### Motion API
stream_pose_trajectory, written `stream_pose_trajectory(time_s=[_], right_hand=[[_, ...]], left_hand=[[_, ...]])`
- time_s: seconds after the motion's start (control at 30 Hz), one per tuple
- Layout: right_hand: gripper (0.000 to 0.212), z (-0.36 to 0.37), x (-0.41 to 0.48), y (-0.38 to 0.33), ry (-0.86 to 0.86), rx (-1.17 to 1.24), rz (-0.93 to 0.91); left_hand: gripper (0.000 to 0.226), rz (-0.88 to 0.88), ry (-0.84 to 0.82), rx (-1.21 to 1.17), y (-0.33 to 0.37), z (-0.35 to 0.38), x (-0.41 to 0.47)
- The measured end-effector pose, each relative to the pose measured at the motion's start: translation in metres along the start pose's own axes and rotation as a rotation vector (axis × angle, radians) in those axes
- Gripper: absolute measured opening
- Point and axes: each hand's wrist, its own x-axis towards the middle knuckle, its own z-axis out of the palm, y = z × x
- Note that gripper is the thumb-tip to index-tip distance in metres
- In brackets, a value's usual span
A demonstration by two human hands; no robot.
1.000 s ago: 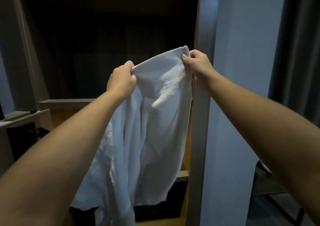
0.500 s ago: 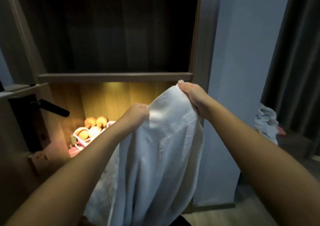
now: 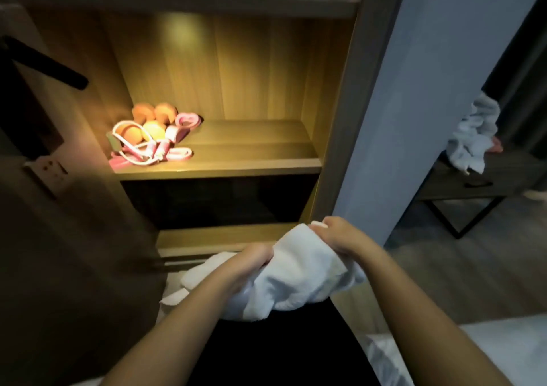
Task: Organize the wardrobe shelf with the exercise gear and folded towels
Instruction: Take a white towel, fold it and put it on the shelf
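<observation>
I hold the white terry towel (image 3: 299, 279) bunched low before the wardrobe, below the lit wooden shelf (image 3: 251, 148) where the pink skipping rope and orange balls (image 3: 151, 136) sit at the left. My left hand (image 3: 254, 259) and right hand (image 3: 340, 237) grip its top edge, fingers curled into the cloth. I'd bring the corners together squarely, keeping the edge taut. My forearms hide the towel's lower end, and the pale heap (image 3: 470, 136) at right is blurred.

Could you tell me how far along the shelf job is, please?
Done: exercise gear sits on the shelf, left side. In hand: left hand and right hand grip a bunched white towel. Left: folding and shelving it; more white cloth lies on the side table.
</observation>
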Motion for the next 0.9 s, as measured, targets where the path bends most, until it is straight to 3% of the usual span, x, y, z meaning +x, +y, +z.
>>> stream_pose_trajectory(time_s=[0.13,0.3,0.5,0.6,0.73,0.9], right_hand=[[0.036,0.059,0.001,0.031,-0.064,-0.099,0.025],[0.046,0.103,-0.002,0.067,-0.031,-0.211,0.179],[0.043,0.107,-0.002,0.07,0.027,-0.171,0.19],[0.047,0.112,-0.001,0.076,0.061,-0.093,0.2],[0.052,0.112,-0.001,0.08,0.107,-0.035,0.233],[0.049,0.113,-0.003,0.082,0.166,0.034,0.272]], left_hand=[[0.027,-0.067,0.0,0.032,-0.051,0.015,0.014],[0.012,0.165,-0.038,0.335,-0.083,0.008,0.026],[0.035,0.408,0.025,0.619,-0.099,-0.012,0.012],[0.052,0.487,-0.029,0.749,-0.114,-0.028,0.01],[0.053,0.445,-0.11,0.812,-0.139,-0.052,0.005],[0.041,0.439,0.031,0.837,-0.158,-0.061,-0.006]])
